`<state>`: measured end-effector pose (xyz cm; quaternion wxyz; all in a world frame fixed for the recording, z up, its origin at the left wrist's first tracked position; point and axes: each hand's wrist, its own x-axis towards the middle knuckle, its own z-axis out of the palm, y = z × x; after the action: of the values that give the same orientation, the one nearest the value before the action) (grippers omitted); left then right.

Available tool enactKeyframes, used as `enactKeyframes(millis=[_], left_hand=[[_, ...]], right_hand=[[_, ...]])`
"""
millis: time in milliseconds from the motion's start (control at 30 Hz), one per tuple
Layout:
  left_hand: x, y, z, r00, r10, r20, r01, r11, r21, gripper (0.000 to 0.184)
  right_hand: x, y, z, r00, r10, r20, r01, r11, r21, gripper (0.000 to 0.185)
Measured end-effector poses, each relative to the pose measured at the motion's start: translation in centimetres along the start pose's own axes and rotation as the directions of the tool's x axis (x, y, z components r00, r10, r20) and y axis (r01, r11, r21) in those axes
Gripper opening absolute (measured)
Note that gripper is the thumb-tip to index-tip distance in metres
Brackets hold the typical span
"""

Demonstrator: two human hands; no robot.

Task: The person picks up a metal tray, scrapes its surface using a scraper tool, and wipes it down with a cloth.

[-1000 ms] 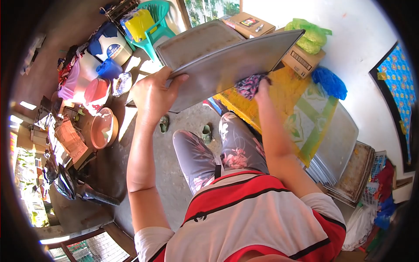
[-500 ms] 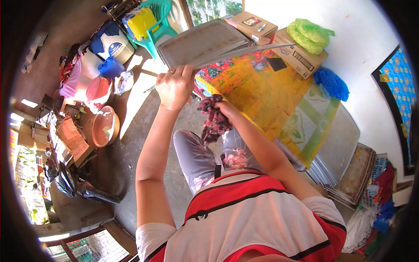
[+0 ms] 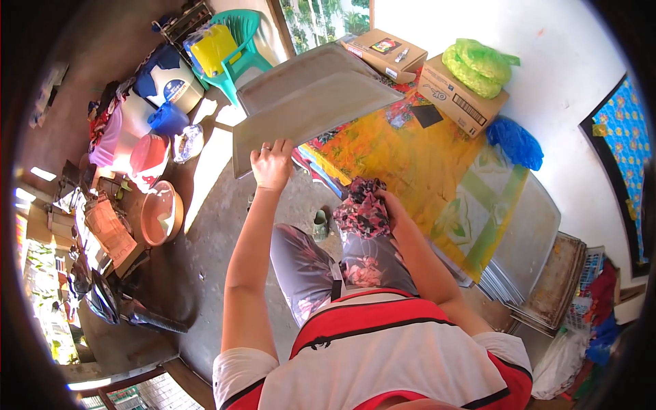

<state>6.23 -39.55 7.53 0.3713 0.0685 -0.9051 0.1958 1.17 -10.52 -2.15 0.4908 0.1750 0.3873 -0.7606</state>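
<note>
My left hand (image 3: 272,165) is closed on the near edge of a flat grey metal baking tray (image 3: 311,121), which is held tilted with its broad face toward me. Behind it, a second tray (image 3: 301,70) lies at the table's far left end, partly covered by the held one. In front of my right thigh, my right hand (image 3: 391,210) grips a bunched dark cloth (image 3: 362,208) with a pink and red pattern. Some of those fingers are hidden by the folds. The cloth is apart from the tray.
A table with a yellow patterned cover (image 3: 410,160) bears cardboard boxes (image 3: 454,96), a green bag (image 3: 478,65) and a blue bag (image 3: 516,137). More trays (image 3: 529,229) stand stacked at its right end. A green chair (image 3: 239,58) and basins (image 3: 162,213) are at left.
The held tray has turned from nearly edge-on to showing its broad face, and its near edge came lower. My right hand moved down and to the right with the cloth.
</note>
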Motion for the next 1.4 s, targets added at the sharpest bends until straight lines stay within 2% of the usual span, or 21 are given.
enactKeyframes(millis=[67, 200, 233, 333, 367, 467, 567, 667, 767, 867, 967, 1033, 1067, 1100, 1200, 1233, 1400], left_hand=[[0.5, -0.1, 2.0, 0.995, -0.034, 0.094, 0.038, 0.998, -0.043, 0.013], [2.0, -0.1, 7.0, 0.971, -0.057, 0.233, 0.079, 0.993, -0.087, 0.013], [2.7, 0.0, 7.7, 0.947, -0.069, 0.314, 0.098, 0.992, -0.077, 0.017], [5.7, -0.2, 9.6, 0.851, -0.093, 0.517, 0.102, 0.995, 0.011, 0.028], [6.9, -0.4, 10.0, 0.771, -0.116, 0.626, 0.138, 0.99, 0.013, 0.034], [8.9, -0.7, 10.5, 0.638, -0.129, 0.759, 0.253, 0.966, -0.048, 0.049], [8.8, -0.5, 11.5, 0.676, -0.159, 0.719, 0.353, 0.927, -0.127, 0.058], [6.9, -0.4, 11.7, 0.697, -0.312, 0.645, 0.472, 0.878, -0.086, 0.075], [4.4, -0.9, 11.8, 0.608, -0.51, 0.608, 0.62, 0.784, 0.038, 0.082], [2.0, -1.8, 13.0, 0.556, -0.526, 0.643, 0.649, 0.759, 0.059, 0.086], [1.1, -1.7, 12.6, 0.701, -0.339, 0.628, 0.449, 0.894, -0.018, 0.083], [1.7, -1.0, 12.8, 0.697, -0.268, 0.665, 0.396, 0.917, -0.046, 0.077], [2.1, -0.7, 12.9, 0.694, -0.233, 0.681, 0.371, 0.927, -0.062, 0.075], [2.0, -0.3, 13.7, 0.733, -0.215, 0.645, 0.338, 0.938, -0.071, 0.063], [2.8, 0.6, 15.9, 0.642, -0.275, 0.716, 0.473, 0.876, -0.087, 0.054], [3.0, 0.9, 16.2, 0.651, -0.295, 0.699, 0.459, 0.887, -0.054, 0.048], [3.7, 2.1, 16.5, 0.656, -0.344, 0.672, 0.465, 0.885, -0.001, 0.05]], right_hand=[[0.3, -0.2, -0.5, 1.0, 0.016, -0.011, -0.015, 1.0, 0.025, 0.021], [1.3, 0.1, -0.7, 0.993, 0.09, 0.08, -0.097, 0.991, 0.09, 0.019], [0.7, 0.1, -0.3, 0.989, 0.103, 0.108, -0.114, 0.988, 0.101, 0.019], [-0.9, 0.1, 1.2, 0.992, 0.079, 0.097, -0.091, 0.989, 0.119, 0.018], [-0.8, 0.2, 1.1, 0.991, 0.089, 0.105, -0.103, 0.985, 0.138, 0.018], [-3.1, -0.7, 3.1, 0.993, 0.072, 0.094, -0.086, 0.984, 0.156, 0.018], [-4.4, -1.6, 4.0, 0.991, 0.065, 0.117, -0.087, 0.979, 0.187, 0.018], [-5.3, -2.2, 4.8, 0.987, 0.064, 0.149, -0.098, 0.968, 0.231, 0.019], [-4.9, -2.3, 5.2, 0.991, 0.063, 0.115, -0.086, 0.974, 0.21, 0.019], [-3.3, -1.8, 4.4, 0.991, 0.097, 0.095, -0.112, 0.98, 0.165, 0.019], [-1.7, -1.0, 3.3, 0.984, 0.142, 0.109, -0.156, 0.978, 0.139, 0.022], [-0.3, -0.4, 2.6, 0.975, 0.177, 0.133, -0.192, 0.975, 0.112, 0.033], [0.1, -0.1, 2.2, 0.975, 0.173, 0.142, -0.191, 0.975, 0.118, 0.032], [0.0, -0.1, 2.6, 0.974, 0.169, 0.15, -0.188, 0.974, 0.123, 0.031], [0.1, -0.3, 2.9, 0.971, 0.178, 0.158, -0.2, 0.97, 0.136, 0.028], [-0.3, -0.7, 3.3, 0.972, 0.182, 0.148, -0.202, 0.97, 0.138, 0.026], [-0.3, -2.1, 4.4, 0.988, 0.15, -0.016, -0.149, 0.986, 0.079, 0.02]])
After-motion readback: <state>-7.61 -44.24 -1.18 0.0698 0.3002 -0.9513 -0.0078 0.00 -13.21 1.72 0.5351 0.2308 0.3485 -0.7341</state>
